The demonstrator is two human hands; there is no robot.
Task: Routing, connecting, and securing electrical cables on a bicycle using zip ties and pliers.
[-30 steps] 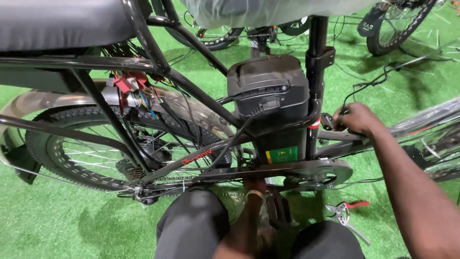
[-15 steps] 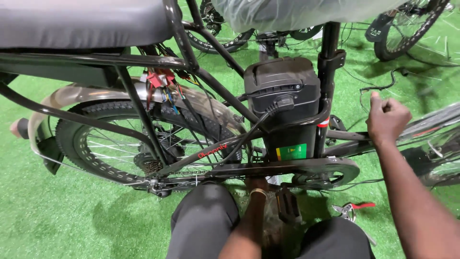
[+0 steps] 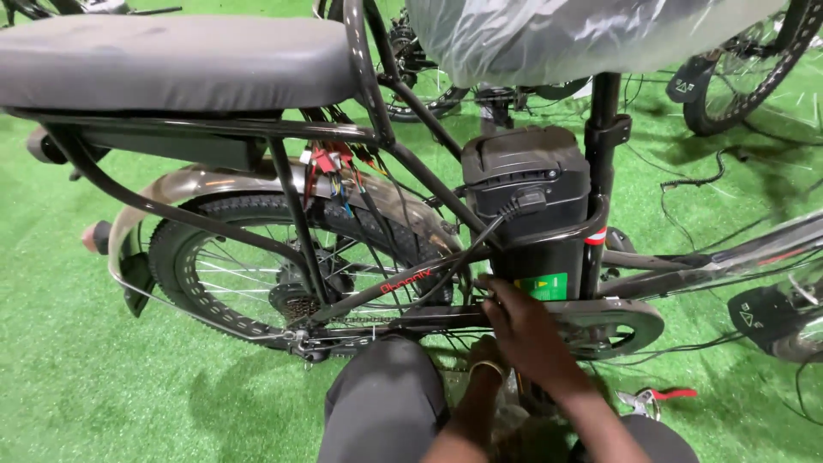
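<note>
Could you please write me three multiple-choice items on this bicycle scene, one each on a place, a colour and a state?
1. Where do the red-handled pliers lie?
A on the green turf
B on the padded grey rear seat
C on the black box-shaped battery

2. What colour is the battery's square label?
A blue
B green
C white

3. What covers the saddle?
A clear plastic wrap
B a cloth
C nothing

Answers: 1 A, they rest on the turf, right of the person's knee. 2 B, it shows green above the right hand. 3 A, shiny film wraps it.
</note>
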